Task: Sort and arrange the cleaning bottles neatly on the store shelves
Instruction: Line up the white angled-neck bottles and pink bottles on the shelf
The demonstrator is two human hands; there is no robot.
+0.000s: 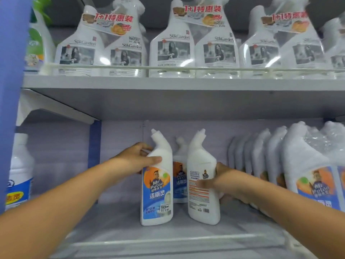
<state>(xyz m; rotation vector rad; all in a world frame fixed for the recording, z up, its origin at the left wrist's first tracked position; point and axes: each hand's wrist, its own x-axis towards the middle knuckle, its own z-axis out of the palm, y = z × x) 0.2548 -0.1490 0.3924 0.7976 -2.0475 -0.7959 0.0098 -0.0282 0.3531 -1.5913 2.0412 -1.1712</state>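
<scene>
Gripping front-facing toilet-cleaner bottle (157, 184) with left hand (138, 159); right hand (218, 181) clasps back-label bottle (203, 184); both upright on grey lower shelf (168, 238).

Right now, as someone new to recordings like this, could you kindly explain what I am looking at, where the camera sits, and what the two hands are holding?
There is no machine here: a person wears one wide-angle camera on the head, looking forward and down at their own bare arms.

The left hand holds the neck of a white angled-neck plastic toilet-cleaner bottle with a blue and orange front label. The right hand has its grip around a matching white bottle turned back label forward. Both stand upright on the grey lower shelf, a third behind them. More such bottles line the right. White shrink-wrapped spray-bottle twin packs fill the upper shelf.
</scene>
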